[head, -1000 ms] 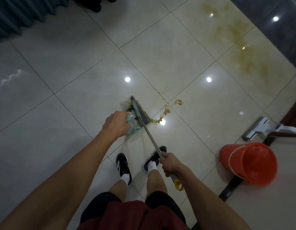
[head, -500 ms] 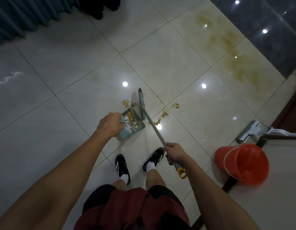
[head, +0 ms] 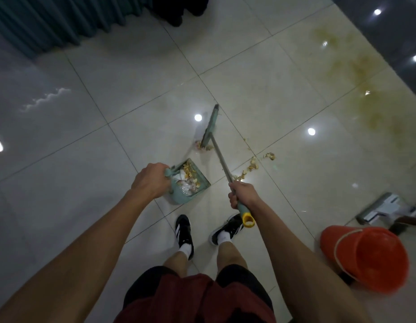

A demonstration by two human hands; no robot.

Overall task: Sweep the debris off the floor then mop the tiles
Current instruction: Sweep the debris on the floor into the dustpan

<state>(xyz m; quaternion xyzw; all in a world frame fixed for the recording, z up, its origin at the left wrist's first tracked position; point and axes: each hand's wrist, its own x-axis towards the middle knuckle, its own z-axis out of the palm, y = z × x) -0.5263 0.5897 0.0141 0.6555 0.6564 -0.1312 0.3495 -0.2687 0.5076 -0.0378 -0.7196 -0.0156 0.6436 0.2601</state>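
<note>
Sweeping half done: some debris in the dustpan, more on the tiles, mopping not begun.

Nearest, the right hand [head: 241,196] has its fingers wrapped round the broom [head: 222,163] handle just above its yellow end cap, while the left hand [head: 151,180] grips the handle of the teal dustpan [head: 190,183], which already holds scraps. Further out, a trail of debris [head: 252,165] lies right of the broom shaft, and a small heap [head: 203,146] sits against the near end of the broom head, so both await collecting. At near right stand an orange bucket [head: 365,258] and a mop [head: 384,207], untouched and partly cut off by the frame edge. Far right, a brownish stain [head: 363,89] spreads over the tiles, left for mopping. Whether the bucket holds water is hard to tell, and the dark shape by the far curtain [head: 51,22] is unclear.
</note>
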